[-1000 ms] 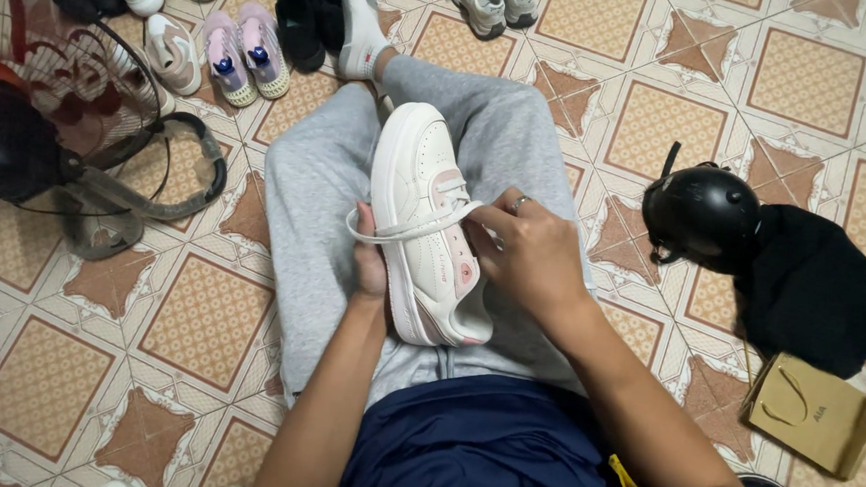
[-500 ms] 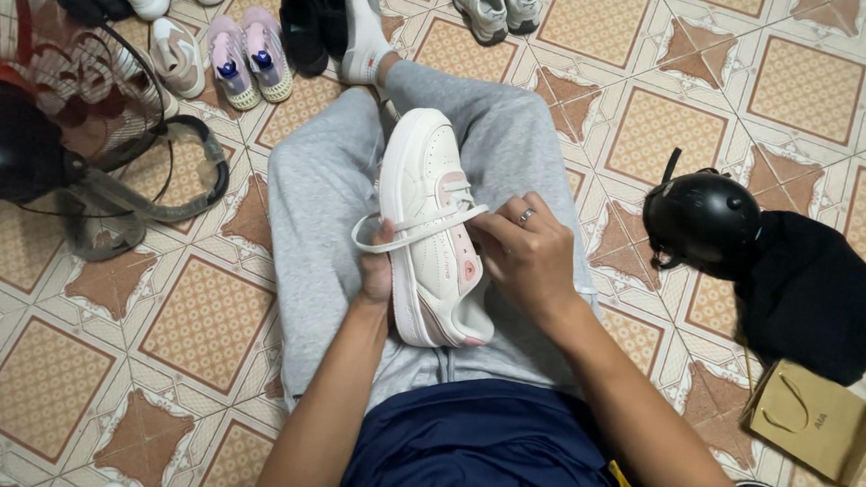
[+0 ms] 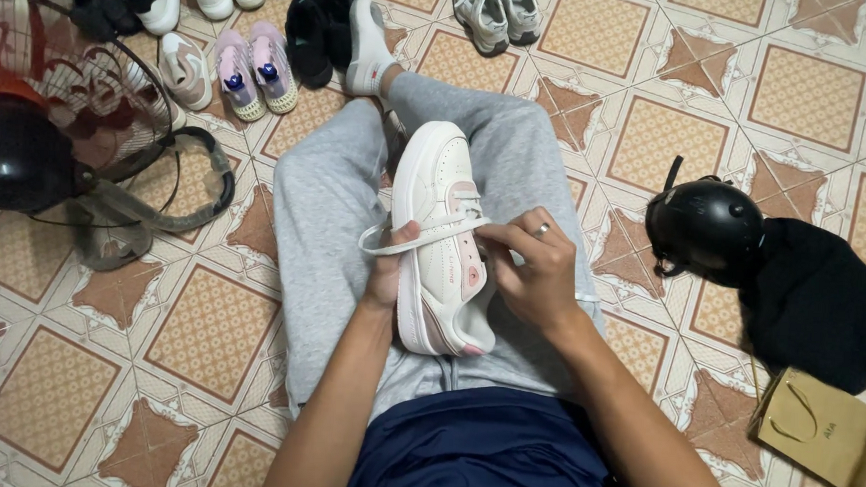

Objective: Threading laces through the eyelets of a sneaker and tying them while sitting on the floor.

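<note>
- Since the earlier frames, the white-and-pink sneaker (image 3: 443, 244) is sitting a little more upright on the lap, and the white lace (image 3: 423, 238) is being drawn out further to the left, across the shoe's tongue.
- The person is sitting on the patterned tile floor (image 3: 73, 392) in grey sweatpants (image 3: 319, 217), with the sneaker resting between the thighs, toe pointing away from the body.
- The left hand (image 3: 391, 271) is cupping the sneaker's left side, thumb pressing the lace against the upper; the fingers are tucked behind the shoe and are not showing.
- The right hand (image 3: 537, 270), wearing a ring, is pinching the lace near the eyelets between thumb and forefinger, the other fingers curling over the shoe's right side.
- The lace is running taut between the two hands, its free end looping off at the left.
- Near the floor's top edge, rows of other shoes (image 3: 253, 67) are lying, and one socked foot (image 3: 370, 39) is reaching toward them.
- A standing fan (image 3: 59, 140) is sitting near the left edge; a black helmet (image 3: 704, 230), a black cloth (image 3: 830, 303) and a small tan paper bag (image 3: 822, 433) are lying toward the right edge.
- As a judgement: the lace could be slipping out of the pinch if tension is uneven, or pulling back out of an eyelet.
- The sneaker is only propped on soft fabric, so a sharp tug could be tipping it sideways off the lap.
</note>
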